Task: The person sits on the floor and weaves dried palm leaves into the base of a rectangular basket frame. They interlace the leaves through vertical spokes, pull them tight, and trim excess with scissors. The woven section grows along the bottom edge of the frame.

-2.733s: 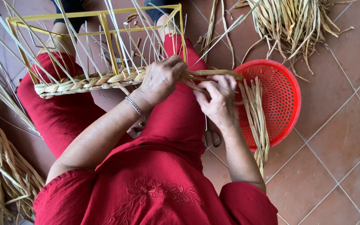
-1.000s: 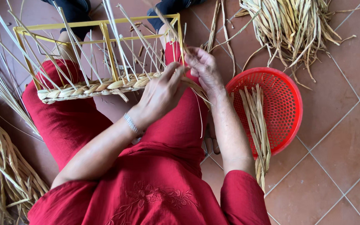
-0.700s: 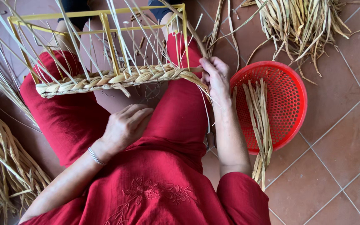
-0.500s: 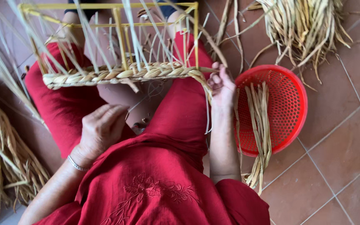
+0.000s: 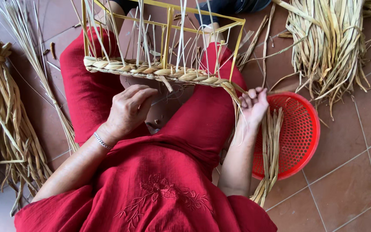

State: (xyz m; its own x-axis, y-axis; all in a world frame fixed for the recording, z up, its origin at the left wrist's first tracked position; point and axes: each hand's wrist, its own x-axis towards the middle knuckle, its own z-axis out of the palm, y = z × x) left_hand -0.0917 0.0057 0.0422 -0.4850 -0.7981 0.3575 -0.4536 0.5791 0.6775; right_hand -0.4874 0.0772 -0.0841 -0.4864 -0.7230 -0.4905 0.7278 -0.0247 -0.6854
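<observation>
A yellow wire frame [image 5: 164, 25] rests across my knees, with thin pale stakes standing in it and a braided band of dried straw [image 5: 151, 71] woven along its near edge. My left hand [image 5: 127, 109] hangs just below that band over my red-clothed lap, fingers loosely curled and holding nothing. My right hand [image 5: 254, 105] is at the frame's right corner, its fingers closed on the loose straw strands [image 5: 235, 92] that trail from the braid's end.
A red plastic basket [image 5: 299, 133] sits on the tiled floor at my right with a bunch of straw [image 5: 271, 150] draped over it. A large heap of dried straw [image 5: 331, 47] lies beyond it. Tied straw bundles [image 5: 3, 116] lie at my left.
My left hand left the braid and dropped to my lap. My right hand moved from the braid's end to the frame's right corner. The frame has shifted rightward and tilted in view.
</observation>
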